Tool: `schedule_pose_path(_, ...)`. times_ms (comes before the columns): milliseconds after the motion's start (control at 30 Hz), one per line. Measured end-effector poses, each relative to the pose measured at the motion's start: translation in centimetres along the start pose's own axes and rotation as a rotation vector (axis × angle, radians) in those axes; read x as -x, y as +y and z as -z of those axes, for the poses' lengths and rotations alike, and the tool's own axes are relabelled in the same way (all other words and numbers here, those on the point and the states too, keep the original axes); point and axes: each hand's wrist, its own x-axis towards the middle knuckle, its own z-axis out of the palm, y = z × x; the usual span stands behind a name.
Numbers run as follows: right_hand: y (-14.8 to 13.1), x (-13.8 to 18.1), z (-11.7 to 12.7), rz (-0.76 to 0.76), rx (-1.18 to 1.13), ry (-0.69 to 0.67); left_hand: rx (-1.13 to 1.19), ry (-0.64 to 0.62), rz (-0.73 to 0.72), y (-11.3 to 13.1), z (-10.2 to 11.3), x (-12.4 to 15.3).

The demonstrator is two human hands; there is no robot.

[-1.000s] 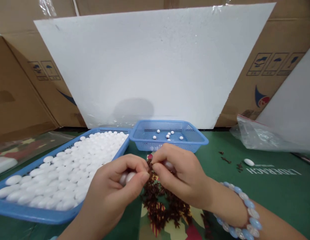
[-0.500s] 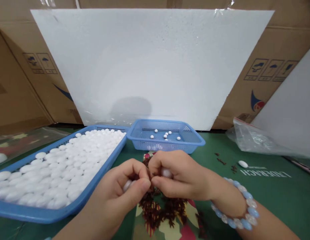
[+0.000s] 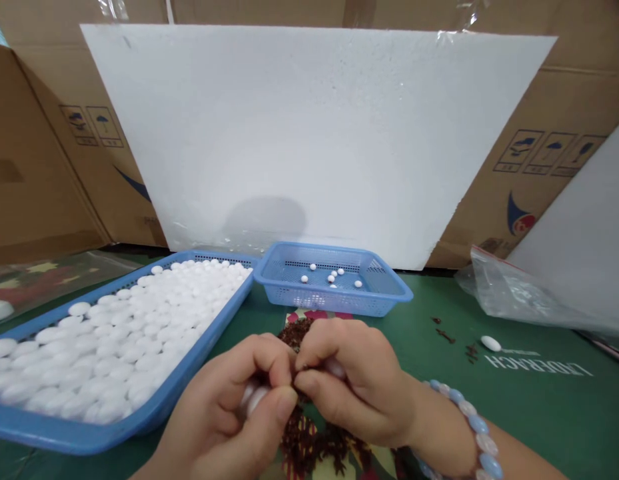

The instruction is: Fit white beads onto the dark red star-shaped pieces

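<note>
Both hands pinch white beads (image 3: 254, 399) together (fingertips touching) above dark bits (image 3: 309, 443).

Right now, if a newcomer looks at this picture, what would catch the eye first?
Probably the large blue tray on the left, heaped with white oval beads. Next, the left hand and right hand pinched together at the bottom centre, each holding white beads above a pile of dark red bits. Behind them stands a small blue basket with only a few beads.

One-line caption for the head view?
Left hand and right hand pinch white beads over dark red bits.
</note>
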Motion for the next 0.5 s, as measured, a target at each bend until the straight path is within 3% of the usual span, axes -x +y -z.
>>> schedule_pose_path(200, -0.1, 0.3, -0.9, -0.098, -0.109, 0.112, 0.011, 0.097, -0.005, 0.1, -0.4, -0.1)
schedule_pose_path(400, -0.4, 0.8, -2.0, -0.411, -0.328, 0.193, -0.147, 0.172, 0.043, 0.6, -0.7, -0.3)
schedule_pose_path(500, -0.6, 0.8, -2.3, -0.598, -0.476, 0.218, -0.327, 0.221, -0.048, 0.8, -0.5, -0.6)
